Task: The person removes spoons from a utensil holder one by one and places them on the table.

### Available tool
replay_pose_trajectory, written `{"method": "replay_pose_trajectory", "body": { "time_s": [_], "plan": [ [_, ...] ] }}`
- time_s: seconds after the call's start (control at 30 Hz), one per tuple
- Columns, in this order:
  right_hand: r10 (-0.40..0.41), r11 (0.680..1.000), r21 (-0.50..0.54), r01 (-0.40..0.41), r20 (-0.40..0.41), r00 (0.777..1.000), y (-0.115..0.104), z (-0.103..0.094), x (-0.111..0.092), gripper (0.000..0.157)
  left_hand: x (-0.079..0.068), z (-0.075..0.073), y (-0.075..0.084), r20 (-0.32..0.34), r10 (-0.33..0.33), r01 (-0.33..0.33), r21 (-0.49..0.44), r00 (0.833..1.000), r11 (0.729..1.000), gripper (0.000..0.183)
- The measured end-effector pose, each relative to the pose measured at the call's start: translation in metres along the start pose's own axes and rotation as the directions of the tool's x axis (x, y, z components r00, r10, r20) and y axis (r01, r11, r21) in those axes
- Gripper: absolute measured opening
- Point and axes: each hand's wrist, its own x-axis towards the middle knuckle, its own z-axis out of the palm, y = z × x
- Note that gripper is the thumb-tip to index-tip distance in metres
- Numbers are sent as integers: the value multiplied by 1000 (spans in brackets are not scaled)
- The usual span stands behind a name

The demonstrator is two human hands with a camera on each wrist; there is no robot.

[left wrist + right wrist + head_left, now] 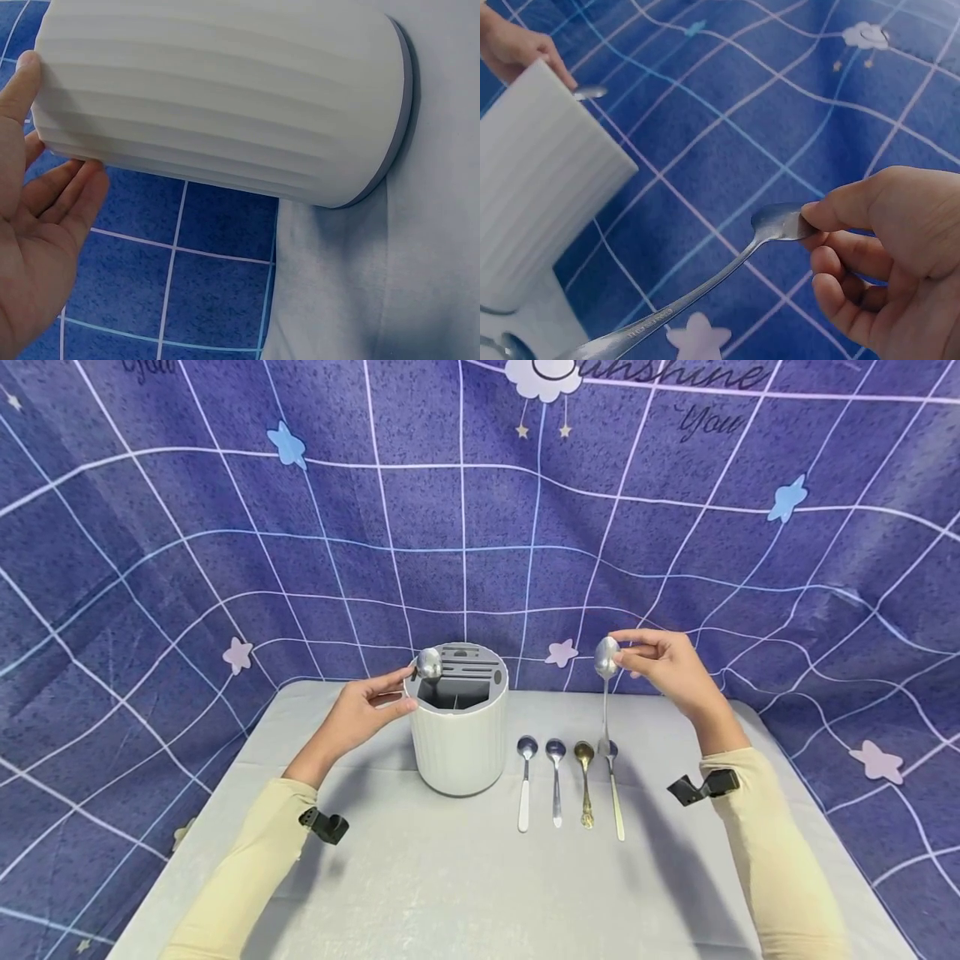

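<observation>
My right hand point(663, 664) pinches a silver spoon point(606, 693) by its bowl, and the handle hangs down above the row of spoons. In the right wrist view, the thumb and index finger of the right hand point(892, 255) grip the bowl's edge. My left hand point(367, 714) touches the rim of a white ribbed utensil holder point(459, 747) with fairly straight fingers. Beside those fingertips, a spoon bowl point(429, 663) sticks up at the holder's left; its handle is hidden. In the left wrist view, the left hand point(45, 202) rests against the holder's upper wall.
To the holder's right lie a white-handled spoon point(524, 785), a silver spoon point(557, 781), a gold spoon point(585, 781) and a pale-handled spoon point(616, 793), bowls away from me. The holder's grey top point(495, 693) has slots and compartments. Behind the table point(420, 877) hangs a blue gridded cloth point(495, 577).
</observation>
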Motion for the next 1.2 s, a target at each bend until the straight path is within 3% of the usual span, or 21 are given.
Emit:
{"method": "replay_pose_trajectory", "body": {
  "time_s": [0.23, 0.4, 0.83, 0.97, 1.2],
  "plan": [
    [76, 997, -24, -76, 11, 997, 24, -16, -8, 41, -1, 1, 1, 0, -7, 7, -17, 1000, 1000, 60],
    [111, 994, 15, -111, 29, 993, 41, -24, -14, 42, 0, 0, 0, 2, -5, 5, -16, 1000, 1000, 59],
    [242, 968, 51, -245, 71, 968, 95, -32, -29, 46, -1, 0, 0, 5, -33, 33, -18, 999, 999, 58],
    [286, 955, 49, -291, 94, 954, 110, -34, -35, 48, -1, 1, 7, 7, -48, 48, -13, 999, 999, 59],
    [365, 921, 100, -376, 112, 924, 137, -38, -41, 47, -9, 0, 33, 17, -42, 42, -22, 999, 999, 58]
  ]
}}
